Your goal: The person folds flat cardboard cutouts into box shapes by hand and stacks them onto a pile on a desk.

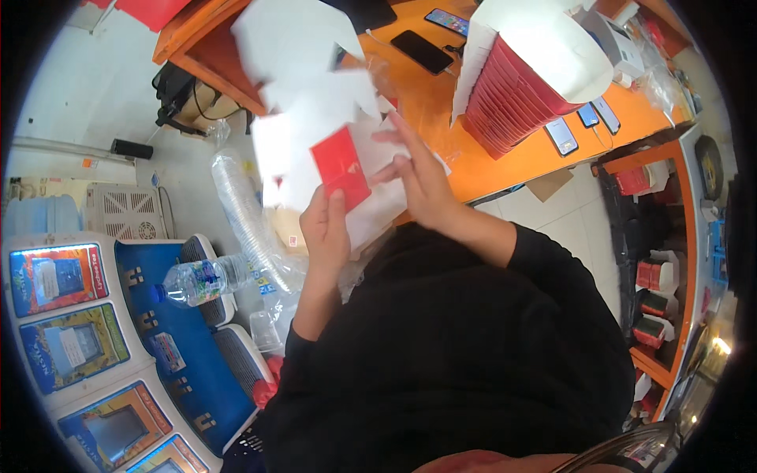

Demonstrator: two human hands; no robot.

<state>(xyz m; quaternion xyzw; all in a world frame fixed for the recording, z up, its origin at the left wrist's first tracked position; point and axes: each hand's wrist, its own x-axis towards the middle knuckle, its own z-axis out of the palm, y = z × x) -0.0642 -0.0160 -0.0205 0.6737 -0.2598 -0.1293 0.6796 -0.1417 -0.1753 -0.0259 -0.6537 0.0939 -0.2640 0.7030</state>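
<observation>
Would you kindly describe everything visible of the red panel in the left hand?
The red panel looks like flat card, with a pale mark near its right edge. It slants, upper end leaning left. The left hand grips its lower end, thumb on top. White card shows behind; whether it joins, or the right hand touches, is unclear.

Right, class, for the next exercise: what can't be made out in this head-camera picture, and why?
Head view: blur hides whether the bare right hand touches the white cardboard sheet.
Head view: the bare left hand covers part of the red square cardboard panel's lower edge.
Head view: the top edge cuts off part of the tall stack of red-and-white cardboard cartons.
</observation>
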